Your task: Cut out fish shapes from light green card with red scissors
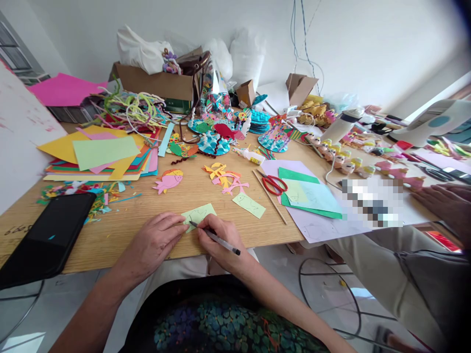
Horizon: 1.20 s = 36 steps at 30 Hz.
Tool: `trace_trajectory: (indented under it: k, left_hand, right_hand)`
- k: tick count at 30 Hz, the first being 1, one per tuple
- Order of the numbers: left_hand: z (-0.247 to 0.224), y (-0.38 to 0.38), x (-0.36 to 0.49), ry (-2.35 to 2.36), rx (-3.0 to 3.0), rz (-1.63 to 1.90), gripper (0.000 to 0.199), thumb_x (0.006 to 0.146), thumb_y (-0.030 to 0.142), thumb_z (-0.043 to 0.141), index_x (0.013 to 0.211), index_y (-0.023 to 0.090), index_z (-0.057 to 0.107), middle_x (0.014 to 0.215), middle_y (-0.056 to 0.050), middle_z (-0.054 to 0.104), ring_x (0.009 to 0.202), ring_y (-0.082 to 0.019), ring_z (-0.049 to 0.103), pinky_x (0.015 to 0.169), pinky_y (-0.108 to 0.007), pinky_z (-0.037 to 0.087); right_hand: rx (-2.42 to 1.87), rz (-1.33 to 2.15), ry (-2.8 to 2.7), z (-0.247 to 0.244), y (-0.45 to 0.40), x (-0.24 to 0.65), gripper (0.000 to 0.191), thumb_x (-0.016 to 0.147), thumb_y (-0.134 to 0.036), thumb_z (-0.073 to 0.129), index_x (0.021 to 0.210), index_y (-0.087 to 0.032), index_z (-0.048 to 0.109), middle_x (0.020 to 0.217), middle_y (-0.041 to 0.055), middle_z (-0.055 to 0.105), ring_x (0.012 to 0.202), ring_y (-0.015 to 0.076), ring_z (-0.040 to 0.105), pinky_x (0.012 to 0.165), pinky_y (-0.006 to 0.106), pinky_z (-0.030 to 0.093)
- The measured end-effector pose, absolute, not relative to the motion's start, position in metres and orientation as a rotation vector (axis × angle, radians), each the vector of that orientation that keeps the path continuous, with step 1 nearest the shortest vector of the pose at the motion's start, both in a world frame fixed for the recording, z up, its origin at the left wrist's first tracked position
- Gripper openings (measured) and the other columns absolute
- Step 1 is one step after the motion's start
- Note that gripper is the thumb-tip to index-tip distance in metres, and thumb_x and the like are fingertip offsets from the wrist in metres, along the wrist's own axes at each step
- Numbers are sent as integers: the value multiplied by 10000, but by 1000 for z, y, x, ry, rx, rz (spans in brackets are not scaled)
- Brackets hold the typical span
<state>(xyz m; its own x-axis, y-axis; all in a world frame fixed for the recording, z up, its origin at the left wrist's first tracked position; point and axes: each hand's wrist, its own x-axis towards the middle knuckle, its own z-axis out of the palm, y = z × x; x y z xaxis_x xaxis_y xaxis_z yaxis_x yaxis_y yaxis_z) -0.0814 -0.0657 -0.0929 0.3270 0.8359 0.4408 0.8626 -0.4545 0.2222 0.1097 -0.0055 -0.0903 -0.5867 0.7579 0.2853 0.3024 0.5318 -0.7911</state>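
My right hand (221, 240) grips a pen (221, 240), its tip against a light green paper slip (200, 214) that bears drawn lines. Flat on the table, my left hand (158, 240) rests its stretched fingertips at the slip's left edge. A second green slip (249, 206) with a fish outline lies just to the right. Beyond my hands are pink and orange cut-out paper fish (169, 181) and a small heap of orange and pink paper cut-outs (224, 177). Red-handled scissors (274, 185) lie near a thin wooden stick (270, 197).
On the left are a black phone (47, 235), paper scraps (105, 196) and stacked coloured sheets (106, 152). Green and lilac sheets (309, 230) lie at right. Fish decorations (213, 139) and a glue bottle (253, 156) stand behind. Another person's hands (441, 206) rest at far right.
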Motion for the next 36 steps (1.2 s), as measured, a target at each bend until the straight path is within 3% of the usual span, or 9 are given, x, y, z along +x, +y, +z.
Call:
trace_trajectory:
  k: [36]
  left_hand:
    - [-90,-66,-79,-1663,-2526,-850,307,930,251,411,992,222,711,1031,-71,707,1007,-212,611,871,-381,523]
  right_hand:
    - [-847,915,-2170,-94,-5,110,70,812,-180,494,760,-205,533,639,-26,590,551,106,521,546,201,365]
